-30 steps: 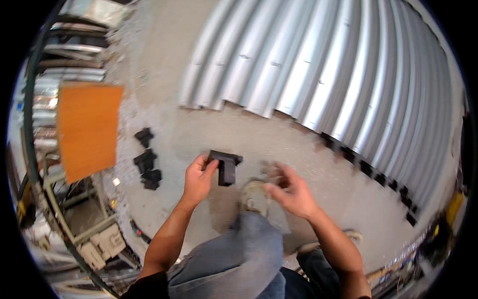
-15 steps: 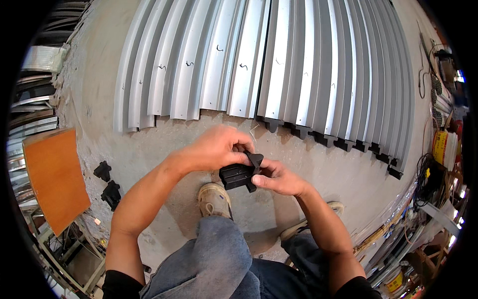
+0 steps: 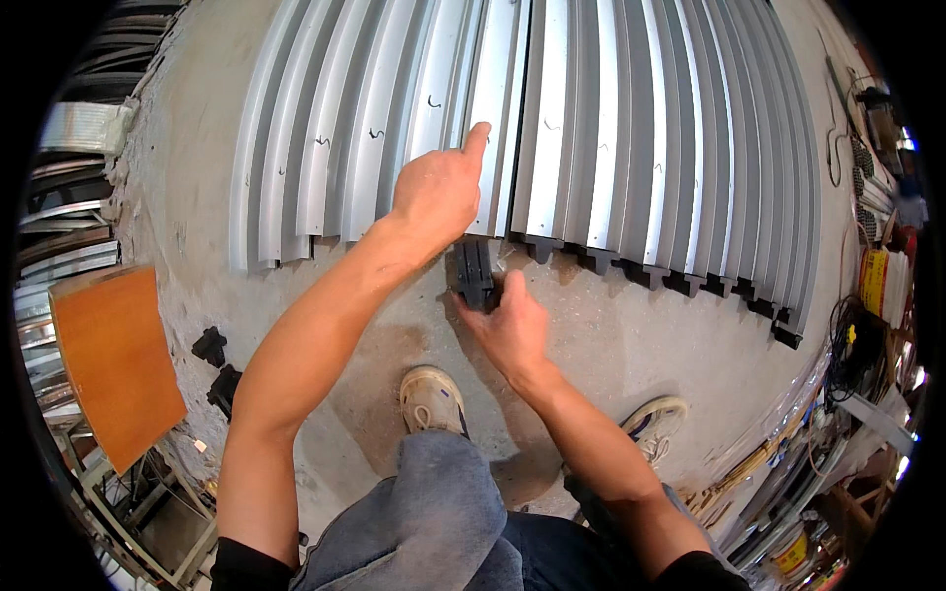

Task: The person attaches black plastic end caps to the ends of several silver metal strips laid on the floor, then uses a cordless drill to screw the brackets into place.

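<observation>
Below the end of a silver metal profile (image 3: pixel 490 158) is a black ribbed end piece (image 3: pixel 474 273), its upper end meeting the profile's near end. My right hand (image 3: pixel 516 325) grips the end piece at its lower end, thumb and fingers on either side. Over the same profile lies my left hand (image 3: pixel 439 197), index finger stretched out along the metal and the other fingers curled round the profile's side, partly hidden. Whether the end piece sits inside the profile cannot be seen.
More silver profiles (image 3: pixel 379 148) lie side by side; several to the right have black end pieces (image 3: pixel 645 274) at their near ends. Two loose black pieces (image 3: pixel 209 347) rest on the floor at left, near an orange board (image 3: pixel 118 364). Cables (image 3: pixel 843 345) and stacked material line the right side.
Both hands have moved forward from above my shoe to the profile's end. The end piece has turned lengthwise; my left hand has let go of it and taken hold of the profile.
</observation>
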`<state>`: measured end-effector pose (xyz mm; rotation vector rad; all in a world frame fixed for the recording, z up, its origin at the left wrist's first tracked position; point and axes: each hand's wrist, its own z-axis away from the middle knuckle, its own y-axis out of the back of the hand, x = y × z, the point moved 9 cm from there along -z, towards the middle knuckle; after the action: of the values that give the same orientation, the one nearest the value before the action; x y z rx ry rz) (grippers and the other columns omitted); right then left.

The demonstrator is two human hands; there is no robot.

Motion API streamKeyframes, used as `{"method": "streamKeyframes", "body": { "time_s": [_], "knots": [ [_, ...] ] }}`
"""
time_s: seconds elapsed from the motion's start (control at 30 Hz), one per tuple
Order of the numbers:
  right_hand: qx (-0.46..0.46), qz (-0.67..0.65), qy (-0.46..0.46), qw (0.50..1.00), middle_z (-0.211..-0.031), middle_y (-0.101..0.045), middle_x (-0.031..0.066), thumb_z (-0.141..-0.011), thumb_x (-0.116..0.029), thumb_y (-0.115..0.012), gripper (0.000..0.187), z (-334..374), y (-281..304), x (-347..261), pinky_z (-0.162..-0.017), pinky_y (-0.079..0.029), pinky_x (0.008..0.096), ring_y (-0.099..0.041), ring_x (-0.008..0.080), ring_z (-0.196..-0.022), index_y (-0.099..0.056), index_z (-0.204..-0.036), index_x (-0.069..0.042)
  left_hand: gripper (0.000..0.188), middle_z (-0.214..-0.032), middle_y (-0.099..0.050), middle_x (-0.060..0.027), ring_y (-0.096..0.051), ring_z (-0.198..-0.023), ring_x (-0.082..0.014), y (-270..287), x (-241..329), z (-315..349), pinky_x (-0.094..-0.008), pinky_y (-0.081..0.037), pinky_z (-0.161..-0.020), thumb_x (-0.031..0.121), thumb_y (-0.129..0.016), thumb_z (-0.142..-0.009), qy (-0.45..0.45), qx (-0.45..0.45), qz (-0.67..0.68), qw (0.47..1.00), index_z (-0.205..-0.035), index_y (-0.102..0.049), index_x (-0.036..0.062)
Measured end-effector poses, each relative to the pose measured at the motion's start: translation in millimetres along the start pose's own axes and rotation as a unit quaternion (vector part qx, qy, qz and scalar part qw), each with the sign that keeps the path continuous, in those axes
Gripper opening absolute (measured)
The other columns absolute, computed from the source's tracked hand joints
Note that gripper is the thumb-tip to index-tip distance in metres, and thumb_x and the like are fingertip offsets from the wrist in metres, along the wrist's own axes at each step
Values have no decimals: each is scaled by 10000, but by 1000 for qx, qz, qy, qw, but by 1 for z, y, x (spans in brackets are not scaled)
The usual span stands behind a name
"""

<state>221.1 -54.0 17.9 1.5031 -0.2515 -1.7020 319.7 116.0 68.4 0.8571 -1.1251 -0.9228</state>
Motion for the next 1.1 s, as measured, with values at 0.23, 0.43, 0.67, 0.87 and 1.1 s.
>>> {"method": "streamKeyframes", "body": {
  "time_s": [0.23,0.43,0.67,0.87,1.1],
  "knots": [
    [99,-68,-32,992,-895,-771,234,-868,-327,-945,559,6,-10,4,-668,-597,458,-776,392,-761,-581,-1095,30,627,-732,-683,-224,-687,-728,-463,-4,-6,-3,-596,-524,-689,50,-610,-928,-41,42,85,995,-1537,-476,107],
    [119,-99,-38,987,-926,-748,237,-898,-293,-912,516,6,-12,0,-725,-599,491,-758,426,-822,-559,-1106,19,586,-729,-674,-224,-681,-735,-463,-6,-11,-5,-587,-506,-697,72,-606,-921,-16,27,115,993,-1498,-516,123],
    [238,-253,-65,936,-870,-693,148,-976,-178,-852,354,-10,-6,-2,-766,-576,368,-716,221,-860,-582,-1076,28,563,-723,-657,-208,-661,-711,-445,-3,-9,-3,-575,-492,-708,84,-599,-922,-22,39,141,989,-1480,-530,100],
    [142,-221,-117,958,-801,-622,61,-1054,-203,-756,302,-4,-28,-1,-669,-483,328,-537,127,-743,-592,-917,11,548,-722,-657,-203,-663,-703,-438,-1,-8,-2,-569,-492,-696,70,-591,-922,-16,31,150,988,-1466,-533,89],
    [79,-301,-132,941,-836,-680,156,-1038,-216,-746,286,-19,-46,18,-741,-539,400,-633,243,-754,-634,-995,44,565,-740,-691,-192,-682,-724,-438,-10,-6,-10,-555,-498,-672,85,-631,-954,-7,29,50,998,-1505,-506,98]
  ]
}}
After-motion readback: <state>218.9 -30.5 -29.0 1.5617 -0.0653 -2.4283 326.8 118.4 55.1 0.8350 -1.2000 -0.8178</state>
